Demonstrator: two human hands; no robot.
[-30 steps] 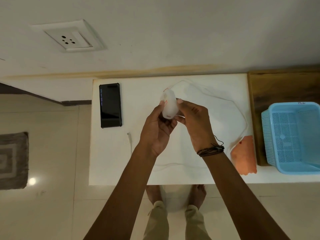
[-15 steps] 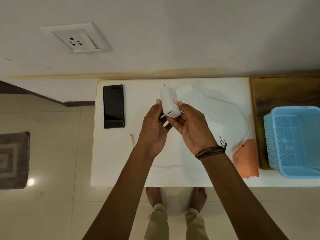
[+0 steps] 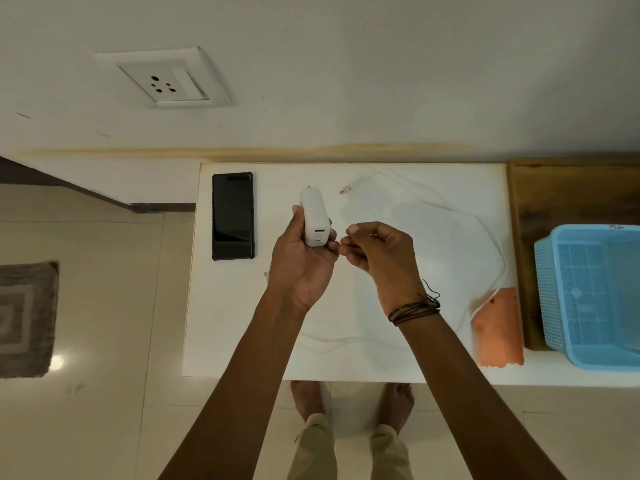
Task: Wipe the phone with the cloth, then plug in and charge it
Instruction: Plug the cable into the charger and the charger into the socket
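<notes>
Overhead, a white surface (image 3: 242, 323) stands against a pale wall (image 3: 381, 81), with a blue plastic basket (image 3: 588, 292) at its right on a wooden stand (image 3: 568, 188). High on the wall, to the far left, is a white power socket (image 3: 166, 81). A grey mat (image 3: 24, 317) lies on the tiled floor to the left. The black phone (image 3: 232, 216) lies flat, screen up, at the far left of the surface, apart from both hands. An orange cloth (image 3: 498, 332) rests at the near right edge, just beside the basket. A thin white cable (image 3: 491, 244) loops across the surface, its free connector (image 3: 346, 189) lying near the far edge. The left hand (image 3: 304, 261) is wrapped around a white charger adapter (image 3: 314, 216), ports facing the camera. The right hand (image 3: 381, 258), a dark cord bracelet (image 3: 415, 308) at its wrist, is curled just beside the adapter, fingertips pinched together; whether they hold the cable's other end cannot be told.
</notes>
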